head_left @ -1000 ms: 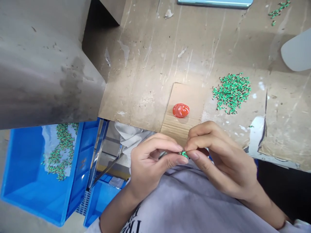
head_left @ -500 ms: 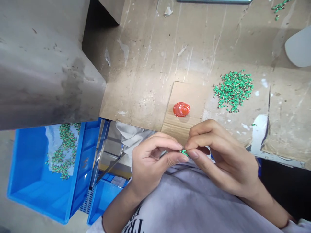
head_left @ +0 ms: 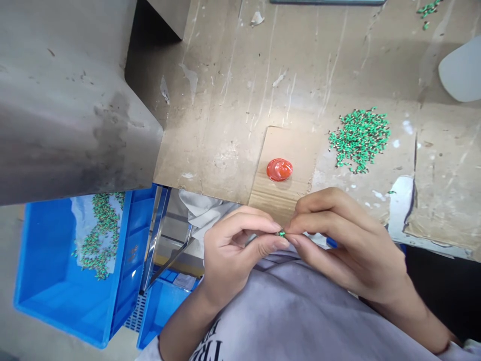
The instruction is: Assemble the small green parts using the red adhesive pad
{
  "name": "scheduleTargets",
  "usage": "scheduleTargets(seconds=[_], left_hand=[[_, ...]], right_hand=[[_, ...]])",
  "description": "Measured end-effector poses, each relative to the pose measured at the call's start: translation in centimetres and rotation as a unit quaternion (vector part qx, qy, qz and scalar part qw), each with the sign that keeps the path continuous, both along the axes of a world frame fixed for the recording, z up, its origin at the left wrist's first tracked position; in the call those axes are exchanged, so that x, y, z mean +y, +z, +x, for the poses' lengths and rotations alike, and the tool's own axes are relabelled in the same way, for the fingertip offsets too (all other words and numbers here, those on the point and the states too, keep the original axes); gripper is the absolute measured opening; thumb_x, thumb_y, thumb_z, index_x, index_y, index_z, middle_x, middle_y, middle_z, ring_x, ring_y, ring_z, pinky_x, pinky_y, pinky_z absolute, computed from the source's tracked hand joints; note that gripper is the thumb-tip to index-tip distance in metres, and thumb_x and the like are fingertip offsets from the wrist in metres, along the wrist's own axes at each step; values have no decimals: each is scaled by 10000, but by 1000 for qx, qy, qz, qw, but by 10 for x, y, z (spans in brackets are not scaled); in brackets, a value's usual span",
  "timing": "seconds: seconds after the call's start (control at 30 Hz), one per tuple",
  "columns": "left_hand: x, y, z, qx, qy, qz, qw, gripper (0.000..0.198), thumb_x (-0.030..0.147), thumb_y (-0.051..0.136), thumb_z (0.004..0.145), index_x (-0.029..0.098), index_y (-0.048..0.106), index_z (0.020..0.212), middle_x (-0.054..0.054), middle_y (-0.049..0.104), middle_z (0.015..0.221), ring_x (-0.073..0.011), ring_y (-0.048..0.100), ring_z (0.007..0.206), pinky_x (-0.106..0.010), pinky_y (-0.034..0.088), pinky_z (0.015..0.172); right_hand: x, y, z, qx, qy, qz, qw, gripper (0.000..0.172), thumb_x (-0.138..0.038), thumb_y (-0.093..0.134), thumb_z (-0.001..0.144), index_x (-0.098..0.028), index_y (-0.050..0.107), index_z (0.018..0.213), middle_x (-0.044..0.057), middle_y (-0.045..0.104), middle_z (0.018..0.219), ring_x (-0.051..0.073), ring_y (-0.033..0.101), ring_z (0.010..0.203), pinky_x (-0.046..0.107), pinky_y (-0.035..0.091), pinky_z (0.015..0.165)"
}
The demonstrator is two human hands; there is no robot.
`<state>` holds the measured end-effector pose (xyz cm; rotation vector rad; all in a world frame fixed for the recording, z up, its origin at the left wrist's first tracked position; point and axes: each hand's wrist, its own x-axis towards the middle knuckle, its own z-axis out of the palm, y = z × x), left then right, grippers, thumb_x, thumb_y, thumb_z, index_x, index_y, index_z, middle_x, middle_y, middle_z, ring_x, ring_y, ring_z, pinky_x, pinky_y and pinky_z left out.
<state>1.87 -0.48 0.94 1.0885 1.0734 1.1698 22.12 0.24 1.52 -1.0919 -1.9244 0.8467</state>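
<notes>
Close to my body, below the table edge, my left hand (head_left: 240,250) pinches a small green part (head_left: 281,233) between thumb and forefinger. The fingertips of my right hand (head_left: 338,245) are pressed together at the right side of that same part; whether they grip it or something smaller is hidden. A red round dish (head_left: 279,170) sits on a cardboard piece (head_left: 293,143) just beyond my hands. To its right lies a pile of small green parts (head_left: 361,138) on the table.
At the left, a large metal housing (head_left: 75,100) overhangs the table (head_left: 210,150). Below it, a blue bin (head_left: 56,260) holds more green parts (head_left: 99,235). A white object (head_left: 462,70) stands at the right edge, near a few green parts (head_left: 428,10).
My right hand's fingertips have shifted slightly and its fingers are straighter. Less green shows between my hands than before. The view has moved a little.
</notes>
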Motion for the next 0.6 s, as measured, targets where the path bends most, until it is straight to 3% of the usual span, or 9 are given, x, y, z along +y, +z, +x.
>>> scheduleTargets(seconds=[0.17,0.3,0.47,0.6], left_hand=[[0,2,-1,28,0,20,999,178,161,1022,834,246,903,936,-7,856,859,-140,799,765,-197,658,708],[0,3,-1,33,-5,30,999,187,159,1014,847,255,911,970,-10,868,880,-148,818,811,-201,677,758],[0,4,-2,40,-9,31,999,194,149,1005,854,257,916,988,-19,881,895,-159,825,821,-210,687,765],[0,3,-1,56,-10,37,998,173,147,1006,851,254,915,952,-7,873,866,-146,819,791,-193,679,748]], right_hand=[[0,-3,6,-29,25,43,998,84,-164,692,1078,-237,731,1090,64,755,999,189,759,823,299,646,680],[-5,2,5,-53,28,73,996,116,-138,653,1094,-242,703,1108,38,750,961,165,707,744,291,601,625],[-11,11,2,-45,14,3,999,200,-57,657,1061,-253,656,1099,-7,736,907,149,681,710,290,580,632],[-8,9,5,-24,40,-2,999,222,-31,645,1060,-248,632,1108,-18,705,893,139,645,689,290,558,630]])
